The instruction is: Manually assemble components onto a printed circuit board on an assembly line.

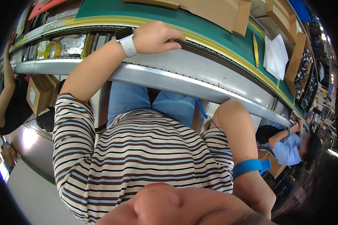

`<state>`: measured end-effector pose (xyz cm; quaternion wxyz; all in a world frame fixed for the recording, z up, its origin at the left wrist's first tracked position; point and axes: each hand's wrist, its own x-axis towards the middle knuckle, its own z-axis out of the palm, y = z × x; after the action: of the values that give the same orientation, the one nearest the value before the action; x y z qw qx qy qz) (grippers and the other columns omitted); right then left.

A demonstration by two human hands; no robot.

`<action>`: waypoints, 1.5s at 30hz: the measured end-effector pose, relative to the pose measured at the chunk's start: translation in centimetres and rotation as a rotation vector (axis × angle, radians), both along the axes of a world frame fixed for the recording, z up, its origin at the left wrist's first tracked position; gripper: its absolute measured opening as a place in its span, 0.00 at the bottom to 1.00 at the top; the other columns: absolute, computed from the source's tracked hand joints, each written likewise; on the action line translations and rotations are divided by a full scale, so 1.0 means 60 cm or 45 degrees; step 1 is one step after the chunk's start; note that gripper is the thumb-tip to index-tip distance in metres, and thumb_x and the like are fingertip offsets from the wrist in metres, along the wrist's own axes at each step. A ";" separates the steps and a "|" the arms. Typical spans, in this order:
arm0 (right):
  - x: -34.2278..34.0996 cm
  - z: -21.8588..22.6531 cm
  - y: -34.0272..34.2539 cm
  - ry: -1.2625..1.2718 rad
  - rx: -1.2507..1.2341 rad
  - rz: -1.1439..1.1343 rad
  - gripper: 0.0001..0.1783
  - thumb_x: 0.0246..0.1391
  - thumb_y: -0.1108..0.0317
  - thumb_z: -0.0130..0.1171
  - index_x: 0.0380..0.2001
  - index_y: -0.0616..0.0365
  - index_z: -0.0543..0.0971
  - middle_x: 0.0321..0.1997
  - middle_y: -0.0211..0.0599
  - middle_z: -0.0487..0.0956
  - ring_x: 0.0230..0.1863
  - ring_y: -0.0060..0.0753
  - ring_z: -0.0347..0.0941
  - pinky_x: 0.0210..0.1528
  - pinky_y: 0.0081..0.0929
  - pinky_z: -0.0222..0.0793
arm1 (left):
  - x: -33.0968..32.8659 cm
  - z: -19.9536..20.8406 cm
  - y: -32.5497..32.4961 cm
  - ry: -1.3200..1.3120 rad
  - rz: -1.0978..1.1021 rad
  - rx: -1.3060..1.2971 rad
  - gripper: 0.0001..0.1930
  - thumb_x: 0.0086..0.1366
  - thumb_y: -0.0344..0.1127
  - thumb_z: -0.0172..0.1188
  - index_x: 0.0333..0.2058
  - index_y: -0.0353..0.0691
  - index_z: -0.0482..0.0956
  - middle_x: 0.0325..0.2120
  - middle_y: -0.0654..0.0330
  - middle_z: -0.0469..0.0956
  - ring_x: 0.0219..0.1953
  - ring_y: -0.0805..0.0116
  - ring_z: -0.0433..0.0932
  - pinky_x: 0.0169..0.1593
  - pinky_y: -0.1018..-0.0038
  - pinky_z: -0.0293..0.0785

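Note:
My left hand (157,37), with a white watch on its wrist, rests as a loose fist on the near rim of the green conveyor belt (199,23); nothing is in it. My right arm is bent at my side with a blue strap (250,166) around the wrist. Only the back of my right hand (260,197) shows, low near my face, and its fingers are hidden. My striped shirt and blue trousers fill the middle of the view.
Flat cardboard boxes (218,11) lie on the belt, with a yellow tool (255,48) and a white folded sheet (276,55) further right. A yellow tape roll (52,48) sits on a shelf at left. Other people work at both sides.

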<state>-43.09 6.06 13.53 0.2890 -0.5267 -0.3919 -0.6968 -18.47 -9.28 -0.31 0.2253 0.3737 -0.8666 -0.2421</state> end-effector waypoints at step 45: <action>-0.048 -0.070 0.028 0.769 0.748 0.058 0.10 0.42 0.69 0.57 0.29 0.57 0.70 0.24 0.29 0.71 0.24 0.29 0.68 0.28 0.29 0.68 | -0.015 -0.021 -0.012 0.698 -0.210 0.118 0.11 0.52 0.31 0.60 0.35 0.34 0.76 0.21 0.53 0.76 0.21 0.62 0.76 0.26 0.76 0.71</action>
<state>-45.94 7.76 9.31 0.5441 -0.5937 -0.0859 -0.5865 -19.36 -9.98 -1.59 0.4134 0.2325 -0.7889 -0.3908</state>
